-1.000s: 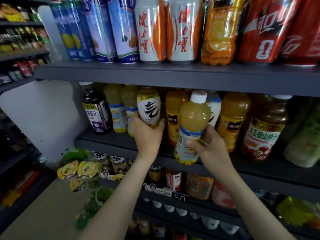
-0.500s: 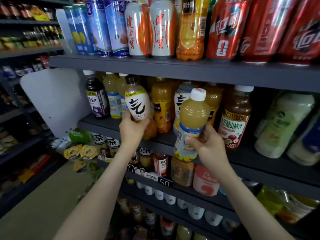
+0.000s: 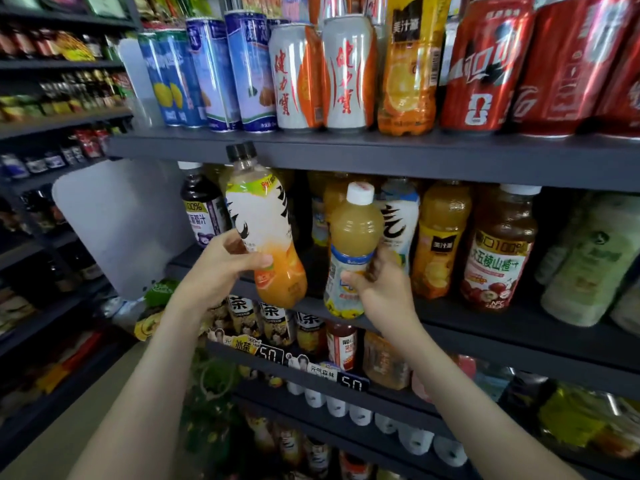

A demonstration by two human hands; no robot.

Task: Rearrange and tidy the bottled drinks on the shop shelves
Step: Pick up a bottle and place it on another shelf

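Your left hand [image 3: 221, 268] grips the black-capped orange bottle [image 3: 266, 230], tilted, clear of the middle shelf [image 3: 519, 344]; your right hand [image 3: 384, 292] clasps the white-capped juice bottle [image 3: 353, 244] at the shelf's front edge, fingers mostly hidden behind it.

Dark grey shelving [image 3: 381, 161], white divider panel [image 3: 121, 220], beige floor [image 3: 45, 459], dim aisle shelves [image 3: 52, 119] left
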